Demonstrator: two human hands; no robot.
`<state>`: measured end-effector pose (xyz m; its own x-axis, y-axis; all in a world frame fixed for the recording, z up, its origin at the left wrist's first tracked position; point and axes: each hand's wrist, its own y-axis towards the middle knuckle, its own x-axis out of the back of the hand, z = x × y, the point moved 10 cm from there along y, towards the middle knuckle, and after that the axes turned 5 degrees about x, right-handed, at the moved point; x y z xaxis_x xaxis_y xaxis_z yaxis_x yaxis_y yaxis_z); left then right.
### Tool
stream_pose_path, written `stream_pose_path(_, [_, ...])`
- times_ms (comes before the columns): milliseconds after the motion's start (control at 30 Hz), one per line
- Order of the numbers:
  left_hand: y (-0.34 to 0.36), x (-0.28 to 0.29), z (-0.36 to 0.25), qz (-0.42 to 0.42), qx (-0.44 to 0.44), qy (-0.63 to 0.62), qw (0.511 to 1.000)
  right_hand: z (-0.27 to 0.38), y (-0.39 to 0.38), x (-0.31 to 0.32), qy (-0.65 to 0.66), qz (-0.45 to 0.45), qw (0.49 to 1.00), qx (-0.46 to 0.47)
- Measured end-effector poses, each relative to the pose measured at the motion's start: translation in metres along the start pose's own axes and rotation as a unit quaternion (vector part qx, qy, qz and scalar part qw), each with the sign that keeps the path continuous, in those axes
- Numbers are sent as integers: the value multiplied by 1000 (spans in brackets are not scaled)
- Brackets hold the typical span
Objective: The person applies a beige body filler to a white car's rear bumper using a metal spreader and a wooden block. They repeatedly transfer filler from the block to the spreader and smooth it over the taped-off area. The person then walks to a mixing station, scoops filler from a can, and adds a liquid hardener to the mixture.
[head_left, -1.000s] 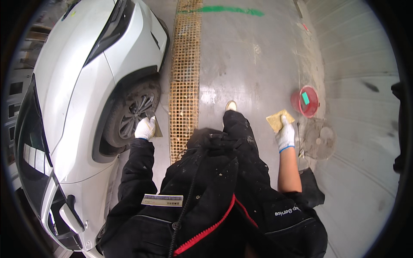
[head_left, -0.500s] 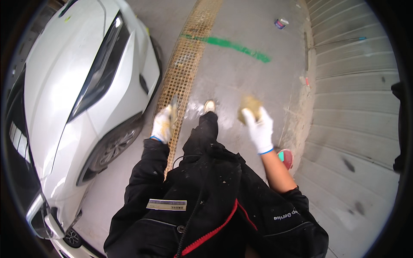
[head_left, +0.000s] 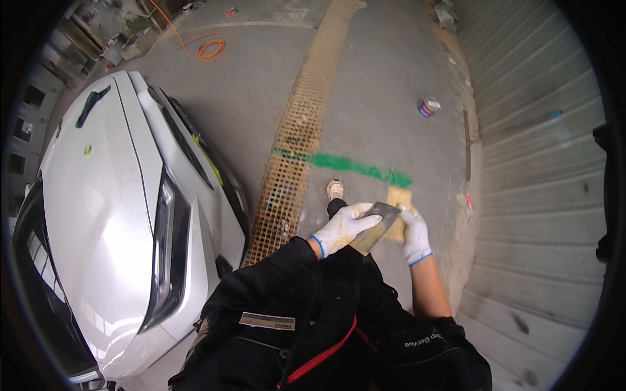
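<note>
**Dark plate [head_left: 376, 231] and yellow pad [head_left: 399, 197], one in each hand**

Gripped in closed fingers of the gloved left hand [head_left: 340, 231] — the plate, jutting past the fingertips toward the right. Held in curled fingers of the gloved right hand [head_left: 417, 241] — the pad, poking out ahead of them. Beyond both sets of fingers, a green stripe [head_left: 357, 167]; left of them, a floor grate [head_left: 282, 195], then a white car [head_left: 117, 215].

The pad [head_left: 398, 197] is yellow, the car [head_left: 112, 228] white.
</note>
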<state>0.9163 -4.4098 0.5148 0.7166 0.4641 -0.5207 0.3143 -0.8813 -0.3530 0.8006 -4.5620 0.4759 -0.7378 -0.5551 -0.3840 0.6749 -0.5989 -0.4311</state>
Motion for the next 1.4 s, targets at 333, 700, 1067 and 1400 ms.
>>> stream_pose_path(333, [48,288,-265,-336,-53,-22,940,53,257,-321,-19,256,956,-140])
stream_pose_path(700, [103,526,-431,-373,-113,-85,917,-3,629,-481,-329,140,934,5])
stream_pose_path(1067, [128,785,-677,-323,-103,-126,932,-45,758,-391,-815,-25,553,-170])
stream_pose_path(1400, [55,1080,-864,-464,-140,-203,851,-163,1085,-1051,-782,199,590,23])
